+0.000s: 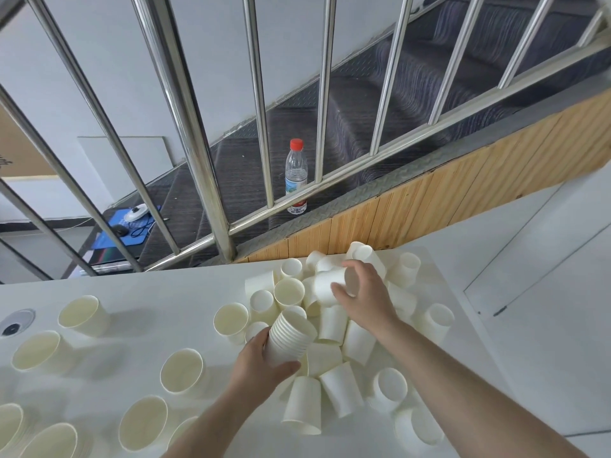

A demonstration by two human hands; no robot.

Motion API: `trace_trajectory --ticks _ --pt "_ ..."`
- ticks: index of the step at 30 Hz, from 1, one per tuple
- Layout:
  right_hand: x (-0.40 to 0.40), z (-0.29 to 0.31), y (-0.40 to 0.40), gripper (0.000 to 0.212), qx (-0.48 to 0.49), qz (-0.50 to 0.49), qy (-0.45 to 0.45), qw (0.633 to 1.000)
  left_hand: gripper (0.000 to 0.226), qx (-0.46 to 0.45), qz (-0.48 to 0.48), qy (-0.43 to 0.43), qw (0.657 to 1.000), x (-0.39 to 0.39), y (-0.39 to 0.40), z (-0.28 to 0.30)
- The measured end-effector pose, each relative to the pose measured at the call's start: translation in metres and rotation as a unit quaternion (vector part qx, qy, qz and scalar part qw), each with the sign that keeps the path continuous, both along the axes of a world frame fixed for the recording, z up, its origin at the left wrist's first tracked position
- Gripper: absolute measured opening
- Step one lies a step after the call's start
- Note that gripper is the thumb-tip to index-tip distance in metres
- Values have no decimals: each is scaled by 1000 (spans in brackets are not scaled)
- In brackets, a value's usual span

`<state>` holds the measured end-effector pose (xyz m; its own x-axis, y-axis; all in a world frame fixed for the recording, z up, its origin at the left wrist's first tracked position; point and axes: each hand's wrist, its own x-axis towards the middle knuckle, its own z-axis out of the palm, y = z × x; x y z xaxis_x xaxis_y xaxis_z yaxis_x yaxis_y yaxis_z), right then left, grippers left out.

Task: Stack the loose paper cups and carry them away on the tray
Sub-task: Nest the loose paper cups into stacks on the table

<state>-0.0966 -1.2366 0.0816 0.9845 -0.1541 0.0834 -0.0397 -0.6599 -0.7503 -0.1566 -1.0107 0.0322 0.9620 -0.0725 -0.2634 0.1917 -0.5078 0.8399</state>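
Observation:
A heap of loose white paper cups [334, 325] lies on the white table [172, 292], some upright, many on their sides. My left hand [261, 361] grips a nested stack of cups [289, 335], tilted with its mouth up and to the right. My right hand [360, 292] is closed around a single cup [327, 287] held sideways above the heap, a little beyond the stack. No tray is visible in this view.
Wider paper bowls [182, 370] stand spread over the left part of the table, with a round cable grommet [16, 322] at the far left. A steel stair railing [198, 143] and a water bottle [296, 176] on the steps lie behind the table.

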Motion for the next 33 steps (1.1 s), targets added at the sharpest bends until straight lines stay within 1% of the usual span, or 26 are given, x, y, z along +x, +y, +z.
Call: trace_trajectory --ticks 2,4,8,13,17,19,21,23,25,27,29,31,33 --pt "-8 10 12 42 88 50 18 995 57 4 5 -2 1000 2 -3 2" --pt "-15 12 21 40 127 96 57 986 59 7 8 -9 1000 3 -5 4" --pt "-21 6 22 44 120 132 132 975 58 15 8 -19 1000 1 0 6" --pt "-22 15 18 54 64 167 189 966 65 47 -30 -32 998 -2 5 8" --pt "-25 19 21 79 56 193 201 959 63 46 -37 -32 998 -9 4 12" --pt "-26 20 23 82 66 187 181 963 59 39 -30 -27 998 -13 5 11" --pt "-26 22 27 78 120 156 130 972 55 28 -14 -24 999 -16 6 13" --pt "-28 24 33 74 195 110 81 971 53 20 -4 -19 1000 -19 8 15" --pt "-33 23 43 75 245 68 71 965 53 13 -3 -18 1000 -22 10 17" --pt "-41 20 55 81 241 53 79 966 51 9 -6 -26 1000 -25 10 21" --pt "-53 17 67 86 197 67 96 973 48 3 -8 -36 999 -28 9 27" --pt "-64 13 76 81 151 93 122 977 47 -7 -4 -38 999 -31 8 32" --pt "-72 10 83 77 151 115 159 969 49 -11 -2 -33 999 -35 10 35"
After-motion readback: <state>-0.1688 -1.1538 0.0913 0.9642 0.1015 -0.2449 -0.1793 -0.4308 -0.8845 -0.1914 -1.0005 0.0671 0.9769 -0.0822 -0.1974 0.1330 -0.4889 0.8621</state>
